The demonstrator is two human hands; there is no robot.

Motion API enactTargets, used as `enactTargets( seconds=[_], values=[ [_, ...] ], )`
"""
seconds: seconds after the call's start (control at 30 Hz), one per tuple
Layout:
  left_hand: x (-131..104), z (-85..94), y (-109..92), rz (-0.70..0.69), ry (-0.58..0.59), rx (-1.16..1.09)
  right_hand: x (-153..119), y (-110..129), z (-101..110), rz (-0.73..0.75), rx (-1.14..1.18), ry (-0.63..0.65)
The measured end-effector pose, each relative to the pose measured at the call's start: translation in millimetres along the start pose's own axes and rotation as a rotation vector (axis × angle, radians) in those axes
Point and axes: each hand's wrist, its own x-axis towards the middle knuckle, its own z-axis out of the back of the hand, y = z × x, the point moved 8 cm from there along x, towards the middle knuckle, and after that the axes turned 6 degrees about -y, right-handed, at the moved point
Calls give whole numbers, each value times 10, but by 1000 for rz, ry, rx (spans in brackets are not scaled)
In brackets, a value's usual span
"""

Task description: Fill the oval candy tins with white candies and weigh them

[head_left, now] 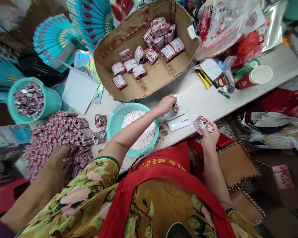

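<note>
Pinched between the fingertips of the left hand, right over the smooth white plastic plate of the scale, a small red-printed wrapper (mostly covered by those same fingers, so hard to make out in full). Gripped in the curled fingers and thumb of the right hand, to the near right of the scale and apart from it, a glossy red-and-white packet, short, rounded and tube-like. Just left of the scale, partly under the left forearm, a round turquoise plastic bowl with a broad rim, filled with small, matt white pellets. Beyond the scale and to its left, a brown cardboard box with creased, bowed walls, holding plump, shiny packets of similar print, some in a stack. Well left of the scale, past the bowl, a large heap of printed tubes, many with hollow ends. Down at that heap, a co-worker's hand; no telling from here about any grip. Farthest left of the scale, a turquoise bucket of shiny pink and silver pieces. Off to the far right of the scale, a red paper cup with a pale round top.
</note>
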Motion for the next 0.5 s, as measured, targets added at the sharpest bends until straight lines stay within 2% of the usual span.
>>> enactTargets(
  seconds=[0.2,0.3,0.4,0.5],
  values=[
    [10,-39,-14,-81,9,87,56,-1,-53,-3,-2,23],
    [33,-10,-8,-74,1,83,62,-9,-65,-26,10,21],
    [23,98,10,-53,-49,43,50,-31,-77,-32,11,41],
    [-70,265,64,-19,-160,-52,35,-46,-75,-8,-4,55]
  ],
)
